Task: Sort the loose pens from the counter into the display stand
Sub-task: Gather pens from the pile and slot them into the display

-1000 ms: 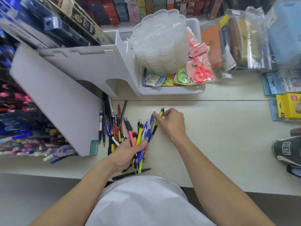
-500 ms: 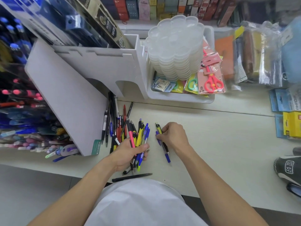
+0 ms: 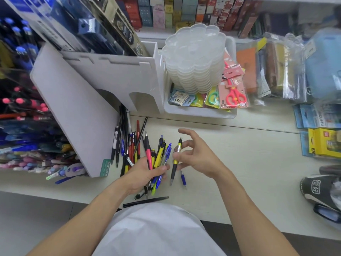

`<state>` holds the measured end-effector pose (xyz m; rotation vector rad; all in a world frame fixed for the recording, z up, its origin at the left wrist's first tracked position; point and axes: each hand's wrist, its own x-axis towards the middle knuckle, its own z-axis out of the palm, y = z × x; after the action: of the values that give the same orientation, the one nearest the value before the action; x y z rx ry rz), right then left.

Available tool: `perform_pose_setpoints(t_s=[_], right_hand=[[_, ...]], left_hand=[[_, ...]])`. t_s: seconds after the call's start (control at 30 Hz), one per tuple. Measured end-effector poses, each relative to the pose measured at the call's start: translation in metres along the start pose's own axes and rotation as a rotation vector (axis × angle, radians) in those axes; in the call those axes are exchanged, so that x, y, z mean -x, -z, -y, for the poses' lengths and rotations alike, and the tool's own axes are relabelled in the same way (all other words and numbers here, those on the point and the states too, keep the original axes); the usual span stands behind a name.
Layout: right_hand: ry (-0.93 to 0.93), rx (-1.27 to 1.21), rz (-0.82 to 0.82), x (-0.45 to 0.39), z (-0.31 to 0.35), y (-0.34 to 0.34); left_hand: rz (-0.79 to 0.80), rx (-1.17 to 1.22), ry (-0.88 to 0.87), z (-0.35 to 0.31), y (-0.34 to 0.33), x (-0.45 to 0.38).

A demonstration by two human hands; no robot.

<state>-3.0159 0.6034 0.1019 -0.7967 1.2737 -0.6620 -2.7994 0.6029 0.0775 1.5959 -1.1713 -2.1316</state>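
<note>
Your landmark is the white display stand (image 3: 77, 108); everything below is placed from it. It sits at the left of the counter (image 3: 249, 154), its slanted side panel facing you, so its tiers of sorted pens open away to the left, probably so you can drop each pen into its colour row. A small green label on its lower front corner is too blurred to read.

Right of the stand sits a white tray (image 3: 201, 112) holding a stack of clear plastic palettes (image 3: 193, 58) and packets of scissors (image 3: 235, 95); one packet there shows a large "9". Far to the right of the stand, a yellow box (image 3: 324, 143) carries print you cannot make out.

At the stand's foot lies the heap of loose pens (image 3: 129, 143), fanned out against its side panel, still unsorted. One black pen (image 3: 145, 201) lies alone at the counter's near edge.

Your left hand (image 3: 144, 174), just in front of the heap, has its fingers curled tight round a bundle of pens (image 3: 158, 157), tips pointing away from you, likely gathered to carry in one go.

Your right hand (image 3: 197, 156), further right, pinches a yellow pen (image 3: 176, 159) between thumb and a fingertip, the other fingers spread apart and lifted; I judge you are adding it to the bundle. A small blue pen (image 3: 183, 179) lies just beneath it on the counter.
</note>
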Motion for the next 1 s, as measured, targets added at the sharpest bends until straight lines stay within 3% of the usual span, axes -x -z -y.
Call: perform_pose_setpoints(t_s=[0.13,0.27,0.4,0.6,0.8,1.0], right_hand=[[0.077,0.226,-0.027,-0.004,-0.001,-0.013],[0.08,0.162,-0.17,-0.005,-0.007,-0.024],[0.077,0.235,-0.152,-0.002,-0.007,-0.029],[0.134,0.377,-0.243,-0.005,-0.009,-0.03],[0.055,0.309,-0.15,-0.011,-0.01,-0.015],[-0.04,0.034,0.023,-0.005,-0.013,0.008]], left_hand=[[-0.001,-0.038,0.006,0.001,-0.002,0.002],[0.022,0.001,0.026,0.002,0.001,0.004],[0.103,0.006,0.037,0.002,-0.003,0.007],[0.086,-0.051,0.042,-0.001,-0.005,0.007],[0.122,-0.069,0.064,-0.006,-0.006,0.011],[0.128,-0.153,0.025,-0.006,-0.004,0.014]])
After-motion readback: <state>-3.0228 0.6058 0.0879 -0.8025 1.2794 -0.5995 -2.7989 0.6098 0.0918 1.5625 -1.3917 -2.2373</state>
